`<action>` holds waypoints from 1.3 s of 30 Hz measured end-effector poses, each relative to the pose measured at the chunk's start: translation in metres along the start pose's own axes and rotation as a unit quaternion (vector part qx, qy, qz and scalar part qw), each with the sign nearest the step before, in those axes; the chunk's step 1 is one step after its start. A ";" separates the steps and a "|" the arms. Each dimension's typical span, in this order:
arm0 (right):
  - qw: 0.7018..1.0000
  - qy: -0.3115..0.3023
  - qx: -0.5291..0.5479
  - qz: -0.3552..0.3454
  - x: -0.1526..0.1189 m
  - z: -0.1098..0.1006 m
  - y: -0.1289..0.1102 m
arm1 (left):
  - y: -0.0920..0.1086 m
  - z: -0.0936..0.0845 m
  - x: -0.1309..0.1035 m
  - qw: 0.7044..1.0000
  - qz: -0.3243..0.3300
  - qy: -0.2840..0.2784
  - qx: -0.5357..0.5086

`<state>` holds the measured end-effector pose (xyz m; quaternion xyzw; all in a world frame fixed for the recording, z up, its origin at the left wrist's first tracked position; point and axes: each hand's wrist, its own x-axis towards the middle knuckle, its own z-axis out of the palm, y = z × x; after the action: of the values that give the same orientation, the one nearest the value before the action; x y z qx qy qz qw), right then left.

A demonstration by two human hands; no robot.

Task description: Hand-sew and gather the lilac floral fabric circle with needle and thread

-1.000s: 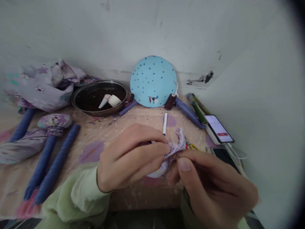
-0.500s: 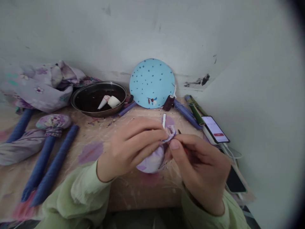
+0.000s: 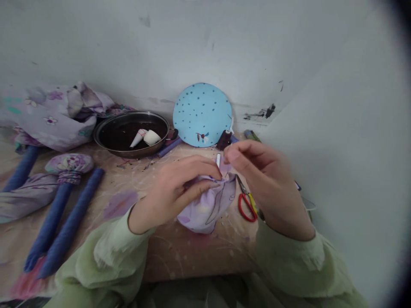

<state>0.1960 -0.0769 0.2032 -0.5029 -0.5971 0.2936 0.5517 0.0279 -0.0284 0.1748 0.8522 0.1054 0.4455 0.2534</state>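
Note:
Gathered edges of a pale purple cloth bundle (image 3: 205,209) are pinched between the thumb and fingers of my left hand (image 3: 180,186). The bundle rests on the table in front of me. Up and to the right of it, my right hand (image 3: 266,179) is raised with thumb and forefinger pressed together; whatever is between them is too small to make out. Scissors (image 3: 247,205) with red and yellow handles lie just right of the bundle, and a white pen-like stick (image 3: 218,160) shows behind it.
At the back stand a round blue dotted board (image 3: 202,113), a dark thread spool (image 3: 224,140) and a metal pan (image 3: 131,149) holding white pieces. Blue wrapped rods (image 3: 75,222) and a large floral cloth bundle (image 3: 58,115) are at the left.
My right hand has moved up and away from the cloth, uncovering the scissors. My left hand still pinches the cloth, and more of the bundle shows.

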 end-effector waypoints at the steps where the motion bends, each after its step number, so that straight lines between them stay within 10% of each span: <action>1: 0.999 0.016 0.042 0.010 0.004 -0.001 0.002 | 0.000 0.000 0.001 1.000 -0.010 -0.017 -0.017; 9: 0.935 0.051 0.299 0.183 0.058 -0.029 0.006 | 0.006 0.000 -0.001 0.990 -0.078 -0.033 -0.117; 17: 0.913 0.184 0.328 0.161 0.089 -0.066 0.040 | 0.010 -0.004 -0.006 0.977 -0.099 -0.034 -0.187; 31: 0.914 0.231 0.302 0.140 0.102 -0.092 0.070 | 0.010 -0.011 -0.007 0.959 -0.114 -0.079 -0.245; 39: 0.964 0.071 0.253 0.046 0.060 -0.048 0.051 | 0.010 -0.014 -0.005 0.954 -0.105 -0.081 -0.269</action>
<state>0.2629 -0.0148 0.1892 -0.3938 -0.4384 0.4237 0.6879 0.0129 -0.0343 0.1829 0.7695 0.0498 0.3580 0.5266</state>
